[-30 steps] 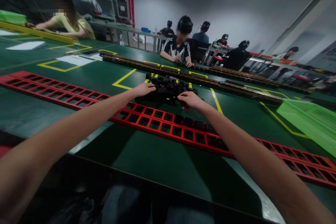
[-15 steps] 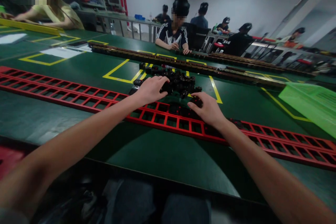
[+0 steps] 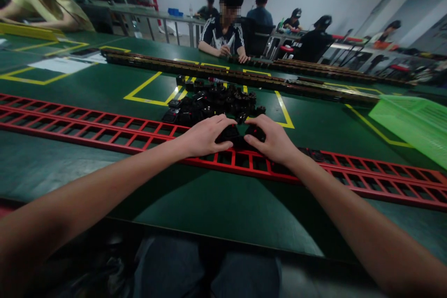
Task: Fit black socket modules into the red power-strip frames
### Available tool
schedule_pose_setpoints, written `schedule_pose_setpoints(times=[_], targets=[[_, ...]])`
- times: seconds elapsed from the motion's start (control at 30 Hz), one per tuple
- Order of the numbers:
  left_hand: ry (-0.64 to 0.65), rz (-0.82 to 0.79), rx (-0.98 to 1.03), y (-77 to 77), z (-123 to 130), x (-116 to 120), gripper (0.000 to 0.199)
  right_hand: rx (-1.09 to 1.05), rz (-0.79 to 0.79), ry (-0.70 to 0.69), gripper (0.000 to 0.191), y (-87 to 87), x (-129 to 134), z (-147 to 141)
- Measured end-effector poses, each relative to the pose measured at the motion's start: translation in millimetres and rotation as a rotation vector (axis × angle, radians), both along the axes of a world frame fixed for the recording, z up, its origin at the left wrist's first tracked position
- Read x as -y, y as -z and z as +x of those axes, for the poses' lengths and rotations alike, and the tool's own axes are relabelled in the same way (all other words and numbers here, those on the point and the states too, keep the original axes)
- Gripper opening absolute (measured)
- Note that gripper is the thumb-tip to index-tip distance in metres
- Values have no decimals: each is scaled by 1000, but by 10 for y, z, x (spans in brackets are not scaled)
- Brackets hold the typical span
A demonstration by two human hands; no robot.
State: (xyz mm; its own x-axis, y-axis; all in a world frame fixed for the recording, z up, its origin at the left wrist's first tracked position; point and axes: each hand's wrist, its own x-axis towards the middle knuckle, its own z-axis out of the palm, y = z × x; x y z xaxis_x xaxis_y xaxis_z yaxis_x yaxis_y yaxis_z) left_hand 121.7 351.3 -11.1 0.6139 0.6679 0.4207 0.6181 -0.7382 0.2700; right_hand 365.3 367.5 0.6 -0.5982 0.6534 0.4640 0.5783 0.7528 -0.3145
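Thumb and fingers of my left hand curve around a small black plastic part over the red ladder-like rack. Close by on the right, my right hand grips a second black part, which bears a small red mark. Both parts are partly covered by fingers, and their exact kind is unclear. Just beyond the hands lies a heap of similar black parts. More black pieces sit in the rack to the right of my right wrist.
Long dark brown strips run across the green table behind the heap. A light green basket stands at the right. White papers lie at the left. Across the table sits a person in a striped top.
My left hand has moved from the heap down toward the rack, nearer my right hand, and a black part is now in it. The view has shifted slightly.
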Motion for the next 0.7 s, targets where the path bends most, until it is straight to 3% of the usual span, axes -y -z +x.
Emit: schedule_pose_setpoints(times=[0.3,0.5,0.7], targets=[[-13,-48,45,12,-6,-5,49,4,28,-122,38,-38,65,-3],[1,-4,134,-2,-16,-13,44,-12,92,-205,31,-40,72,-10],[21,15,222,20,-36,-12,41,-56,71,-157,44,-20,66,-8]])
